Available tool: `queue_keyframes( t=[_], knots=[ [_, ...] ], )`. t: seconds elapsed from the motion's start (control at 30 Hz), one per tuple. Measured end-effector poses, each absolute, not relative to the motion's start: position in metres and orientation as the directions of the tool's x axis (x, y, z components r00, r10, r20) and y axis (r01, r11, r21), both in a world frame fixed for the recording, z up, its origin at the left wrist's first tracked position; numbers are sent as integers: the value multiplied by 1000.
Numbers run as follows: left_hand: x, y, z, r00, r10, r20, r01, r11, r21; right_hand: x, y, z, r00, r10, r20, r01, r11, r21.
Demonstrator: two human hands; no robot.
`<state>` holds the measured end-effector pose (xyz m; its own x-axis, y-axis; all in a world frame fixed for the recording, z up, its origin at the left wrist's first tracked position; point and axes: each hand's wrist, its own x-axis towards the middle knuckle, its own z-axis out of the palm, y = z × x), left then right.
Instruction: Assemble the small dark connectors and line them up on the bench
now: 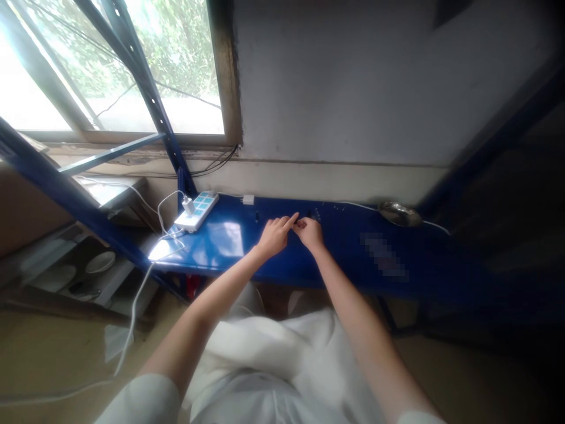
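Blue tabletop [229, 259] carries a cluster of small pieces [316, 213] just to the far side of the right hand [310, 232], near its knuckles. The left hand [276, 234] meets it at the fingertips, above the middle of the table. The right hand's fingers are curled, with their tips drawn close together; the left hand's index finger points right towards them, its other fingers bent side by side. Whether anything is pinched between the hands cannot be told. The pieces are too small and blurred to identify. A few more specks [338, 208] lie farther right, and a small dark item [257, 217] stands out left of the left hand. Near the far edge is a white block [248, 199]. At the left end, a white power strip [198, 212] with blue-green panels holds a white plug [189, 205]. A shiny metal bowl [400, 214] sits far right, beside a white cable [436, 226].
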<state>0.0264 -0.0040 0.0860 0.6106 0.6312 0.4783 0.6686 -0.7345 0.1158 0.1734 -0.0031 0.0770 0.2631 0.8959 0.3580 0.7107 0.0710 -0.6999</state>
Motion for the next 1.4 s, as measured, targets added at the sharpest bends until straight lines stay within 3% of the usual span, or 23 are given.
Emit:
queue_keyframes(
  t=[0.17,0.33,0.43,0.57,0.87,1.13,1.4],
  knots=[
    [27,3,91,564,624,541,640,-744,192,173,-5,75,270,900,342,703,59,-709],
    [28,31,112,501,625,599,551,-764,335,174,-7,75,186,884,430,798,119,-590],
    [28,50,127,678,569,465,483,-822,302,175,-7,77,132,872,471,845,149,-513],
    [28,69,146,781,532,329,482,-847,225,177,-7,78,119,866,485,840,173,-514],
    [12,104,142,629,767,122,776,-630,-39,190,-13,72,231,780,582,807,181,-563],
    [-2,114,108,496,862,107,868,-496,-30,197,-15,67,246,791,561,810,150,-567],
    [-3,118,110,495,865,82,869,-494,-23,196,-13,63,236,796,557,804,162,-572]
  ],
)
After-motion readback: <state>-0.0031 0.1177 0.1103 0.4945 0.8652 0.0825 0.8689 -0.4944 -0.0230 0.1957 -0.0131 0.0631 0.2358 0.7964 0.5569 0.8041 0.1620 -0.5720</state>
